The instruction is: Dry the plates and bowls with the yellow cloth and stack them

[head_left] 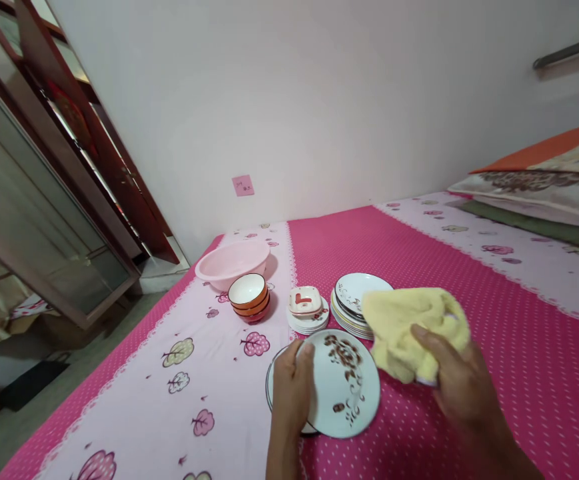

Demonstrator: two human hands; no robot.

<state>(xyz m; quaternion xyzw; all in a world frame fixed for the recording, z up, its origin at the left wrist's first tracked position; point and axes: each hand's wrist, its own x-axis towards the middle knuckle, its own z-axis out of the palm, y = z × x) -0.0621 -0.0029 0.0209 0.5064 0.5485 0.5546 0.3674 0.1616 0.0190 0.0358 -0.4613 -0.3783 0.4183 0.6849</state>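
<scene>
- The bed (494, 347) carries everything, its pink sheet printed with trees along the left edge.
- A pink basin (232, 262) sits near the far left corner, stacked bowls (249, 297) just in front of it.
- The yellow cloth (416, 330) is bunched in the right hand (456, 380), whose fingers close over it, above a stack of plates (352, 303).
- The patterned plate (342, 383) lies near the near edge; the left hand (293, 383) pinches its left rim, thumb on top.
- Small dishes (308, 308) stand between bowls and plates.

White wall (319, 100), pink bedsheet (469, 280) — pillows (544, 180) right, wooden door (94, 147) left.
</scene>
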